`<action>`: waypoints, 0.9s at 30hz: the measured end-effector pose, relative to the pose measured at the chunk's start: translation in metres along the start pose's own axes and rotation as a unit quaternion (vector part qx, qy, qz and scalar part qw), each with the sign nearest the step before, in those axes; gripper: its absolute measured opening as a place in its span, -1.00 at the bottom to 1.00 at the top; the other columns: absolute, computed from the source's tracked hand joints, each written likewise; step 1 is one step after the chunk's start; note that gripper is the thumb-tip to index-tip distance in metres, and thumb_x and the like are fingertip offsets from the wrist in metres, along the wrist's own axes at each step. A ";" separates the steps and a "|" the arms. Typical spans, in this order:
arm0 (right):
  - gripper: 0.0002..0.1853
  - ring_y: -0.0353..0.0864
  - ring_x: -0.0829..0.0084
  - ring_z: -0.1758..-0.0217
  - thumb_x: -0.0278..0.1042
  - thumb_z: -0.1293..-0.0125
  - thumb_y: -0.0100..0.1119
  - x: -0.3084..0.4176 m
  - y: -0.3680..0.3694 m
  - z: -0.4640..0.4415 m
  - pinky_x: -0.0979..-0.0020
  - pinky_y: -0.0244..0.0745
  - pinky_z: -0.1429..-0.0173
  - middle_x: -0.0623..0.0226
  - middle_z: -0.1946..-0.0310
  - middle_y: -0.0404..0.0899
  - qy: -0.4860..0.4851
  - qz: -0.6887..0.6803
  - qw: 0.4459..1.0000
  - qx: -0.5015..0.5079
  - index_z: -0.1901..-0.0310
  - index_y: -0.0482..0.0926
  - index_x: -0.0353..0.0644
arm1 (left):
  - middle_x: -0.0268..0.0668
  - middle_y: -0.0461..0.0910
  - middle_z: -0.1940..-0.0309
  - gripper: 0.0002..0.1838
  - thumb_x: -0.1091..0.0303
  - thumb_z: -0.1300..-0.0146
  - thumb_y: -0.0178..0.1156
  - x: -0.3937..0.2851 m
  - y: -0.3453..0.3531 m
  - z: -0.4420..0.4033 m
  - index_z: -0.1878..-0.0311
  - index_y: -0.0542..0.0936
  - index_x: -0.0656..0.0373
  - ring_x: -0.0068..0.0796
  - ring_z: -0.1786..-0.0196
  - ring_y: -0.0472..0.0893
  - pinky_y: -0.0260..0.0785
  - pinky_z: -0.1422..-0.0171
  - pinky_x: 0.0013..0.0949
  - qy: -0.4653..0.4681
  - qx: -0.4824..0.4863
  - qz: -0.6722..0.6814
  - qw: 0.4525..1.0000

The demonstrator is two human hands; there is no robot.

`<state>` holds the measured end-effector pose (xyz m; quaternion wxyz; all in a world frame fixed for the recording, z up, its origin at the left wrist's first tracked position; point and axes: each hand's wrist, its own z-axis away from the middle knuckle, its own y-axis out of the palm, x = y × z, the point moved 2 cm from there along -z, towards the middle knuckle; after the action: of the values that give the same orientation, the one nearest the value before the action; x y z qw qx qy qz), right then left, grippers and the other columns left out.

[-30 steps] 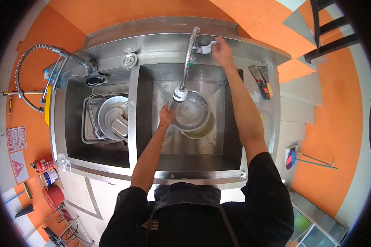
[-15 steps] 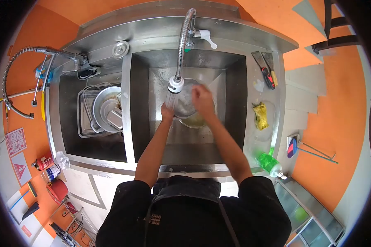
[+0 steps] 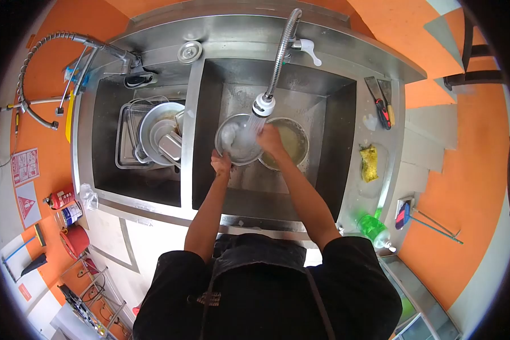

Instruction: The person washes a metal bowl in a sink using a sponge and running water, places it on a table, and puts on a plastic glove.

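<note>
As water (image 3: 256, 126) runs, hands (image 3: 221, 164) flank the bowl (image 3: 241, 152) (near side open).

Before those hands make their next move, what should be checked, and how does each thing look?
1. Left hand at the bowl's rim: ok.
2. Spray from the tap reaching the bowl: ok.
3. Right hand's fingers holding something: cannot tell, blurred by motion and spray.
4. Gap between bowl and pan: not ok, their rims meet or overlap in this view.
5. Sponge out of the sink: ok.
</note>
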<state>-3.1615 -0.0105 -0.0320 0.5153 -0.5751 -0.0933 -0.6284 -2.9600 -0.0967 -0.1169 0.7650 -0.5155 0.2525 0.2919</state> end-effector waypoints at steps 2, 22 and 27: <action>-0.68 0.58 0.10 0.18 -0.23 -0.09 0.12 0.007 -0.021 0.014 0.22 0.43 0.05 0.03 0.28 0.60 -0.019 0.061 0.989 -0.134 0.18 0.55 -0.28 | 0.04 0.58 0.29 -0.69 0.39 -0.11 0.10 -0.036 -0.016 0.016 0.08 0.44 0.30 -0.02 0.17 0.60 0.43 0.14 -0.15 0.005 0.006 0.046 0.999; -0.76 0.53 0.38 0.28 -0.39 0.01 0.15 -0.057 0.054 0.014 0.33 0.44 0.27 0.13 0.29 0.55 0.160 -0.401 0.901 -0.045 0.31 0.55 -0.35 | -0.15 0.48 0.27 -0.66 0.52 0.08 0.24 -0.139 -0.093 0.073 0.17 0.43 0.28 -0.31 0.34 0.53 0.43 0.35 -0.39 0.248 0.006 0.098 0.964; -0.82 0.51 0.35 0.39 -0.56 -0.05 0.05 -0.095 0.105 -0.007 0.33 0.46 0.35 0.17 0.33 0.51 0.154 -0.187 0.970 0.002 0.26 0.47 -0.33 | -0.12 0.38 0.23 -0.61 0.51 0.15 0.25 -0.158 -0.100 0.089 0.17 0.42 0.29 -0.19 0.18 0.48 0.42 0.19 -0.28 0.251 -0.070 0.023 0.965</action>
<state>-3.1045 -0.0114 -0.1618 0.3979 -0.4425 -0.1197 -0.7947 -2.9927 -0.0728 0.0865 0.6322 -0.6185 0.4274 0.1873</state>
